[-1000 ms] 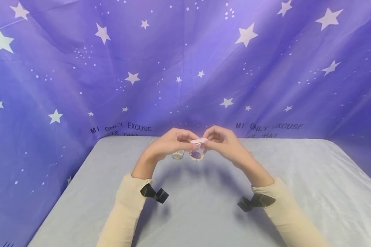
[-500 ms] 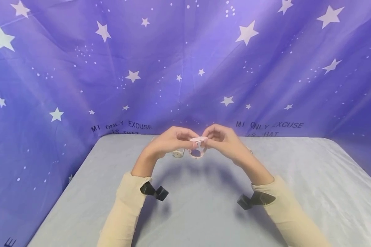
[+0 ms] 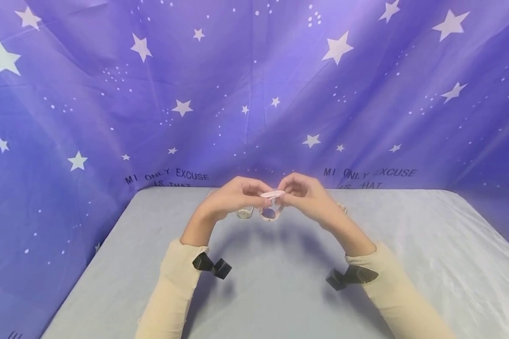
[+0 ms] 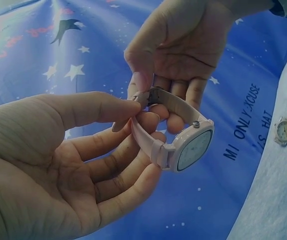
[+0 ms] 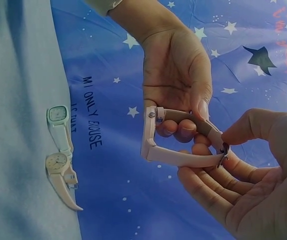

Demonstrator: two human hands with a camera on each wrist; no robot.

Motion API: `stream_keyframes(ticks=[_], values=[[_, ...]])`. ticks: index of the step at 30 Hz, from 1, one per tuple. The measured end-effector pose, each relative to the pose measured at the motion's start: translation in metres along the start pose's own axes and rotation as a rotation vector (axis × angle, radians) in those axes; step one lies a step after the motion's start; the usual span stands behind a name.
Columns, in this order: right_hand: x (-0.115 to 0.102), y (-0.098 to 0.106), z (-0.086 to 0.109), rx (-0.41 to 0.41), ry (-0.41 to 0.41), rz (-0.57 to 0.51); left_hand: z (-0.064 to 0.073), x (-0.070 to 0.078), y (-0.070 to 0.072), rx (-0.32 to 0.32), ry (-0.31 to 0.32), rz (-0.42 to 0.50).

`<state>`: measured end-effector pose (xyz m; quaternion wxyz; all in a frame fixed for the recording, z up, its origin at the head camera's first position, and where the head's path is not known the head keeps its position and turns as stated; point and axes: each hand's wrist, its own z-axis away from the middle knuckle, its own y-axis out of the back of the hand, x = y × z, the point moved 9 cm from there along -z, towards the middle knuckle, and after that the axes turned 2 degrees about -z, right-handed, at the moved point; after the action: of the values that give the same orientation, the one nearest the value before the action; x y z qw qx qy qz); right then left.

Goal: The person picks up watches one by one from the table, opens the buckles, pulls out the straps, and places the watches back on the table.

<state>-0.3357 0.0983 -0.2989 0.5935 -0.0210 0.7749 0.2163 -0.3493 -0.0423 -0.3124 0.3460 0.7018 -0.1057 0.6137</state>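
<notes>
A pink wristwatch (image 4: 193, 148) with a squarish case is held up between both hands, its strap bent into a loop. My left hand (image 3: 231, 197) pinches the strap between thumb and fingers near the buckle. From the other side, my right hand (image 3: 307, 195) pinches the same end of the strap, thumb at the metal buckle (image 5: 225, 154). The case hangs away from the fingers, its dial facing outward in the left wrist view. Fingertips partly hide where the strap ends overlap.
On the pale cloth-covered table (image 3: 275, 282) lie a watch with a green square dial (image 5: 58, 114) and a round-dial watch (image 5: 57, 162) with a beige strap. A purple star-printed curtain (image 3: 254, 94) stands behind the table. Each sleeve carries a black wrist mount (image 3: 214, 265).
Both hands stay in nearly the same place with the pink wristwatch, fingers shifting only slightly at the strap. The head view tips a little and returns.
</notes>
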Motion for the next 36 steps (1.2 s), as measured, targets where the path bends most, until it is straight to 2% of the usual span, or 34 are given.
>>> stream_keyframes(ticks=[8, 14, 18, 23, 27, 31, 36], values=[[-0.005, 0.002, 0.006, -0.008, 0.026, -0.007, 0.001, 0.004, -0.006, -0.001, -0.006, 0.011], [-0.001, 0.000, 0.011, -0.014, 0.019, -0.011, 0.003, 0.000, -0.011, -0.026, 0.006, 0.028], [-0.005, -0.003, 0.009, -0.022, 0.037, -0.019, 0.005, 0.001, -0.008, -0.023, -0.006, 0.017], [-0.011, -0.004, 0.006, -0.014, 0.042, -0.015, 0.009, 0.008, -0.003, -0.013, -0.020, 0.024], [-0.009, -0.004, 0.012, -0.025, 0.012, -0.012, 0.011, 0.006, -0.009, -0.040, -0.002, 0.043], [-0.009, -0.003, 0.017, -0.030, 0.028, -0.001, 0.010, 0.003, -0.013, -0.040, -0.014, 0.045], [-0.018, -0.003, 0.013, -0.025, 0.056, 0.019, 0.009, 0.010, -0.006, -0.036, -0.027, 0.029]])
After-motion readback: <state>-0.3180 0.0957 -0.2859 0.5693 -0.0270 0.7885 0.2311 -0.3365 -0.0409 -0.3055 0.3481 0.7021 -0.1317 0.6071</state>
